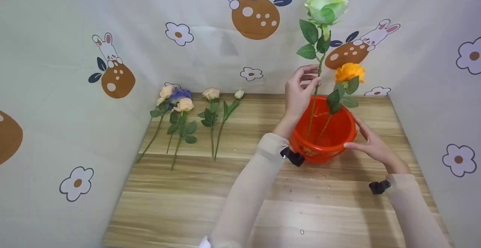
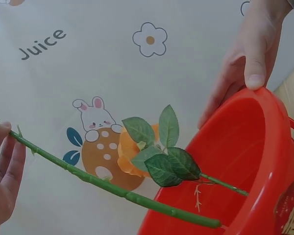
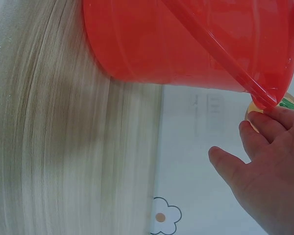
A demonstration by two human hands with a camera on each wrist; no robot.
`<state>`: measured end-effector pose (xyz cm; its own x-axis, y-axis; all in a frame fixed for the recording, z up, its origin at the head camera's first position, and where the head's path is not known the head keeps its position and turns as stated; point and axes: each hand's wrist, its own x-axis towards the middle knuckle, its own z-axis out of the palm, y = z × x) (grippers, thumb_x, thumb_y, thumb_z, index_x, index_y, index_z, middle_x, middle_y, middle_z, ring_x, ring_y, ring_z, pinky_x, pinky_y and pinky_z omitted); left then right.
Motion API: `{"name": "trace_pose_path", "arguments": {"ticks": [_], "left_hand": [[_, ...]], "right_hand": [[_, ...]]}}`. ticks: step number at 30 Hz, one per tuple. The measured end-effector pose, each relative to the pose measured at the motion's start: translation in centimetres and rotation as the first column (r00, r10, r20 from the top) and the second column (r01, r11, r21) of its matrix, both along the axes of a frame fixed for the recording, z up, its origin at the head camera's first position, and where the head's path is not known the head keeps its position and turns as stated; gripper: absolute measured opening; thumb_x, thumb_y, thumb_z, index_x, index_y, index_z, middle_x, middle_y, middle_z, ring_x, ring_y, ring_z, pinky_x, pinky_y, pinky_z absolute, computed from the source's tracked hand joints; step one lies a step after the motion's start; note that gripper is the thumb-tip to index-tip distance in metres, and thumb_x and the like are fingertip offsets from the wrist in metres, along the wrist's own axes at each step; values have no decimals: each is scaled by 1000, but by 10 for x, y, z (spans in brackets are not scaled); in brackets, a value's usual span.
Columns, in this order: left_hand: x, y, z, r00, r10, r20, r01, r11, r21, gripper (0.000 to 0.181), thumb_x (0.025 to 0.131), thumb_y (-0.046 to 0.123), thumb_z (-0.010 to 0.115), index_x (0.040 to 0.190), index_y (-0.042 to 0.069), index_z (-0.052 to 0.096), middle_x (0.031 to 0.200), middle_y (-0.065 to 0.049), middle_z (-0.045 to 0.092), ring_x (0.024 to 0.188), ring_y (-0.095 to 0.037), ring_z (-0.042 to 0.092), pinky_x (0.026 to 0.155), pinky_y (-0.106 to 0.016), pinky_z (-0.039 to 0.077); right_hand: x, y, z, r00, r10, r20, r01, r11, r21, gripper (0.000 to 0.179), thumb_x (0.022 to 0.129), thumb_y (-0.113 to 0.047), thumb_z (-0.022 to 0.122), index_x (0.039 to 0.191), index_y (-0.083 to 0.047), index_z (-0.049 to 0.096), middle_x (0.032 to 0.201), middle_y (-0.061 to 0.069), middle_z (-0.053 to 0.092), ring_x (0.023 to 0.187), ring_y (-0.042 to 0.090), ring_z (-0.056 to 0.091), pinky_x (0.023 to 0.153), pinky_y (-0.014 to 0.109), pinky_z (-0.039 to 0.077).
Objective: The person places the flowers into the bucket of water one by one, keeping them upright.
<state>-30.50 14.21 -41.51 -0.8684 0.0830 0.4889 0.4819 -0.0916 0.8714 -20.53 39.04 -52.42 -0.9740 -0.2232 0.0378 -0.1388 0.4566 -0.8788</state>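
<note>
- Red plastic forms the bucket [image 1: 330,151], which stands near the far right corner of the table [image 1: 169,203]; an orange flower [image 1: 350,73] leans inside it.
- Green petals top the tall rose [image 1: 326,9], whose bloom stands high over the bucket; its stem [image 2: 105,185] slants down, lower end within the mouth. Whether that end touches the bottom, I cannot tell.
- To seat the rose well, I would steer its tip clear of the orange flower's leaves [image 1: 334,101] and let the stem down gently, since so tall a bloom could tip sideways if freed too soon.
- The bucket looks light, so a steadying hand on its side seems sensible.
- The left hand [image 1: 298,94] pinches the stem above the rim, thumb and fingers [image 2: 11,174] narrowed onto it.
- The right hand [image 1: 372,144] spreads its fingers fairly wide, thumb on the rim, the others against the outer wall.
- Five more flowers [image 1: 184,104] lie along the table's far edge, toward the far left corner.
</note>
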Motion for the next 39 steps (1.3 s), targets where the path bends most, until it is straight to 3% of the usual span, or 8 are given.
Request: {"name": "trace_pose_path", "arguments": {"ticks": [10, 15, 19, 24, 31, 36, 39], "left_hand": [[-6, 13, -45, 998, 30, 48, -27, 997, -75, 25, 83, 6, 70, 108, 4, 65, 100, -10, 69, 85, -13, 65, 75, -18, 53], [-8, 17, -67, 995, 70, 70, -58, 986, -158, 25, 81, 4, 71, 106, 5, 66, 98, -8, 70, 83, -7, 65, 76, -15, 52], [-7, 20, -78, 987, 86, 137, -51, 968, -245, 26, 80, 1, 72, 105, 7, 66, 98, -3, 70, 81, -6, 65, 76, -11, 49], [-7, 25, -83, 974, 99, 203, -17, 928, -373, 27, 82, 4, 71, 106, 11, 65, 95, 2, 68, 80, -4, 64, 73, -9, 49], [-5, 34, -86, 966, 129, 225, 14, 841, -541, 27, 83, 5, 70, 106, 15, 60, 91, 5, 66, 78, -3, 62, 70, -9, 48], [-3, 37, -86, 958, 132, 253, 54, 786, -616, 30, 84, 7, 70, 108, 18, 57, 91, 8, 65, 80, -3, 61, 71, -11, 49], [-3, 37, -87, 956, 135, 261, 65, 769, -636, 31, 84, 10, 70, 109, 20, 56, 93, 9, 66, 82, -2, 62, 72, -12, 49]], "right_hand": [[12, -16, 30, 999, -4, 33, 3, 1000, 19, 91, 81, -9, 72, 150, -5, 15, 156, 18, 12, 141, 40, 9, 110, 63, 12], [10, -14, 25, 1000, 8, 14, -8, 1000, -4, 91, 79, -6, 73, 150, -5, 15, 156, 18, 12, 141, 39, 8, 109, 64, 10], [4, -6, 10, 1000, 5, 0, -5, 1000, -9, 93, 78, -4, 73, 151, -9, 16, 157, 15, 13, 142, 37, 8, 110, 63, 10], [-1, 2, -4, 1000, -3, -9, 3, 1000, -2, 94, 78, -5, 74, 152, -19, 17, 158, 9, 13, 143, 33, 9, 110, 61, 11], [1, -2, 0, 1000, 8, -3, -8, 1000, -10, 93, 79, -5, 73, 152, -16, 16, 158, 11, 12, 143, 35, 8, 110, 63, 10], [-1, 4, -7, 1000, 1, 3, -1, 1000, -4, 94, 79, -5, 73, 152, -19, 15, 158, 9, 11, 143, 35, 7, 110, 62, 11], [-1, 4, -6, 1000, 3, 2, -3, 1000, -11, 94, 79, -5, 73, 152, -20, 15, 158, 9, 12, 143, 34, 8, 110, 63, 10]]}}
